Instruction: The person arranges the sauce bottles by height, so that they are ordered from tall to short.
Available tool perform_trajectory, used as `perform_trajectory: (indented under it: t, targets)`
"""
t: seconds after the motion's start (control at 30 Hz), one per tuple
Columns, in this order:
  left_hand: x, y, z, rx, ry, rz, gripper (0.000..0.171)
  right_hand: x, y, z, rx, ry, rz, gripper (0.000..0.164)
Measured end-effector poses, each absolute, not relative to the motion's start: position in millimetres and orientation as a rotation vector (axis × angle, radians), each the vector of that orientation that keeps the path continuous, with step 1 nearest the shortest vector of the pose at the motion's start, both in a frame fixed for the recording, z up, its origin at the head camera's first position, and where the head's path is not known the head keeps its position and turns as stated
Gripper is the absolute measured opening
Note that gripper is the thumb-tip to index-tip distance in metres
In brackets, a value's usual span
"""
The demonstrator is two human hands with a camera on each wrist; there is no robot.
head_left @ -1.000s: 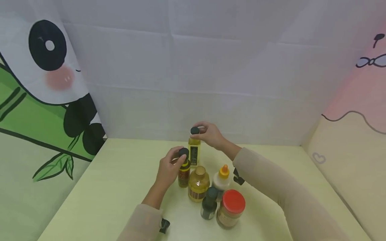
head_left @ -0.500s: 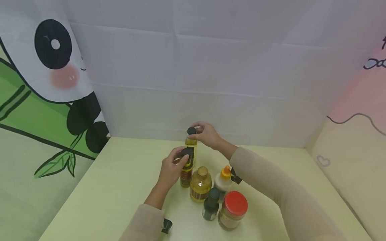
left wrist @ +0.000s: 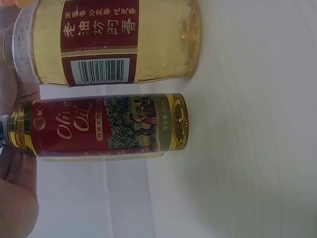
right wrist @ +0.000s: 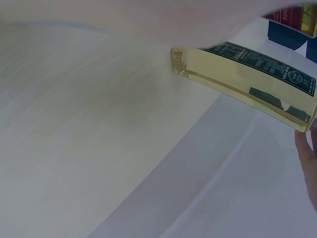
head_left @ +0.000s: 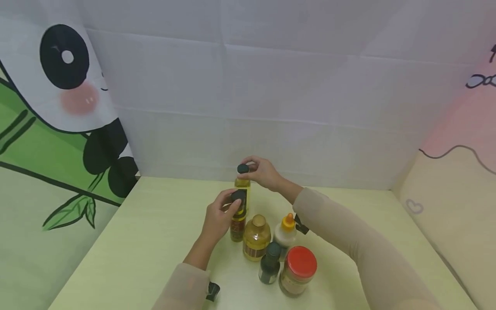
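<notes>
In the head view my left hand pinches the dark cap of a slim olive oil bottle, which stands upright. The left wrist view shows this olive oil bottle with its red label and picture. Behind it, my right hand holds the dark green cap of a tall pale-yellow oil bottle between thumb and fingers. That oil bottle has a dark label in the right wrist view, with fingertips near its neck end. The olive oil bottle partly hides it in the head view.
Close to the right are a round-shouldered oil bottle, a small dark bottle, a white squeeze bottle with an orange tip and a red-lidded jar. A pale table meets a white sheet at the back.
My right hand has shifted left with the tall oil bottle, bringing it behind the olive oil bottle. The left hand keeps its pinch and stays nearly still. The view has swayed slightly.
</notes>
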State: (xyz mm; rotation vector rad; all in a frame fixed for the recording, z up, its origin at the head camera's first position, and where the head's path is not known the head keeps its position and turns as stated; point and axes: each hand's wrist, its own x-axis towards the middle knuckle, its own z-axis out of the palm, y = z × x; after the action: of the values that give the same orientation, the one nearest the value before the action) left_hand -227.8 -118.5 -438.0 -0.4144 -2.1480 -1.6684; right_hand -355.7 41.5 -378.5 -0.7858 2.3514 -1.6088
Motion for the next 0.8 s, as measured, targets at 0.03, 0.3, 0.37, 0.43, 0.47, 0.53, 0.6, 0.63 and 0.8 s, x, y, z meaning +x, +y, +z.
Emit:
perform_trajectory:
  t: [0.03, 0.3, 0.37, 0.43, 0.47, 0.53, 0.6, 0.63, 0.8]
  targets:
    - [-227.8, -118.2, -437.7, -0.421, -2.142, -1.665, 0.030, -356.1, 41.4, -378.4, -0.789, 2.353, -1.604, 0.041]
    - [-228.9, -116.9, -439.7, -0.409, -2.153, -1.667, 0.029, -357.4, 43.4, -378.4, -0.815, 2.352, -1.567, 0.043]
    - [-229.7, -116.6, -440.8, -0.411, -2.148, -1.672, 0.028, -356.7, 44.7, -377.7, -0.809, 2.350, -1.566, 0.044]
    - [-230.3, -116.3, -441.7, -0.416, -2.136, -1.678, 0.028, -356.2, 45.6, -377.4, -0.802, 2.342, -1.571, 0.046]
    - [-230.9, -116.3, -442.2, -0.419, -2.132, -1.679, 0.028, -355.9, 46.1, -377.1, -0.799, 2.337, -1.572, 0.046]
    - [-231.4, -116.3, -442.3, -0.422, -2.125, -1.681, 0.027, -355.1, 46.9, -376.1, -0.804, 2.330, -1.567, 0.047]
    - [-231.6, -116.1, -440.9, -0.423, -2.125, -1.681, 0.027, -354.3, 47.7, -374.6, -0.815, 2.326, -1.559, 0.047]
    - [-231.8, -115.9, -440.3, -0.422, -2.129, -1.679, 0.027, -353.9, 48.3, -373.6, -0.821, 2.322, -1.556, 0.048]
    - [-232.1, -114.8, -439.1, -0.420, -2.133, -1.678, 0.028, -353.6, 50.9, -370.7, -0.844, 2.305, -1.537, 0.053]
